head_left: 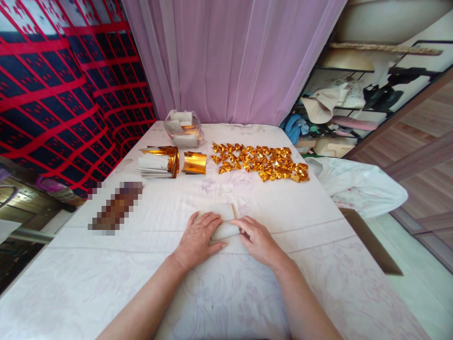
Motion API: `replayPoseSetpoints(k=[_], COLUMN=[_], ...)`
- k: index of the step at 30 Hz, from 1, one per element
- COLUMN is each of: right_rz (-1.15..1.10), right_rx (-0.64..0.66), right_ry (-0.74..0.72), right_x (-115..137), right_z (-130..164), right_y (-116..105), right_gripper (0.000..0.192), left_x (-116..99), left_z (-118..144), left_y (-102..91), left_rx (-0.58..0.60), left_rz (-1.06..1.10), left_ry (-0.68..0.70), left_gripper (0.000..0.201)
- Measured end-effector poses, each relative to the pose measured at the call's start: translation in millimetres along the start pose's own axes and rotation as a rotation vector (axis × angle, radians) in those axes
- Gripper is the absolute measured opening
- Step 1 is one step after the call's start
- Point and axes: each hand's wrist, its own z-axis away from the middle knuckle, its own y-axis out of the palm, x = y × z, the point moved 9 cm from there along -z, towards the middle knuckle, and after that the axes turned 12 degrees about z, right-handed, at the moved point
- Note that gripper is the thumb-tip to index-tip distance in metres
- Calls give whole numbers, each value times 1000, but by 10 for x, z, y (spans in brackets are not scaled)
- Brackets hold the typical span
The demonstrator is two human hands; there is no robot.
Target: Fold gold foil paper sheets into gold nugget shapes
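Observation:
A sheet of foil paper [225, 230] lies pale side up on the table in front of me, partly folded over, with a thin gold edge showing at its far right corner. My left hand [198, 236] rests flat on its left part, fingers stretched out and thumb toward me. At the right edge, my right hand [257, 238] pinches the paper between thumb and fingers. Beyond my hands stand a stack of pale and gold sheets [155, 163] and a smaller gold stack [195, 163]. Many folded gold pieces [265, 160] lie in rows to their right.
A clear plastic bag [182, 127] of paper sheets sits at the table's far edge. On the left lies a blurred-out brown item [116, 208]. A purple curtain [233, 56] hangs behind the cloth-covered table [170, 293]. Shelves [354, 85] and a white bag [368, 186] are on the right.

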Motion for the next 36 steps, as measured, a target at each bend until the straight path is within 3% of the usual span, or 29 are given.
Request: replayPoseSetpoints(k=[4, 8, 13, 21, 30, 36], right_rz=[261, 377, 343, 318, 274, 247], right_rx=[-98, -45, 38, 23, 11, -12], right_ry=[-47, -116, -102, -101, -117, -108], right_x=[49, 162, 202, 187, 169, 124], right_z=[-42, -54, -30, -37, -44, -68], right_y=[-45, -5, 20, 13, 7, 1], right_gripper=[42, 43, 37, 26, 23, 21], left_x=[-15, -19, -25, -54, -59, -38], left_z=[-1, 1, 10, 106, 116, 75], left_y=[-2, 4, -9, -139, -178, -195], left_rx=[-5, -2, -25, -107, -145, -177], left_rz=[-4, -12, -10, -69, -113, -30], left_ry=[6, 4, 18, 72, 90, 74], left_gripper=[55, 56, 55, 29, 13, 12])
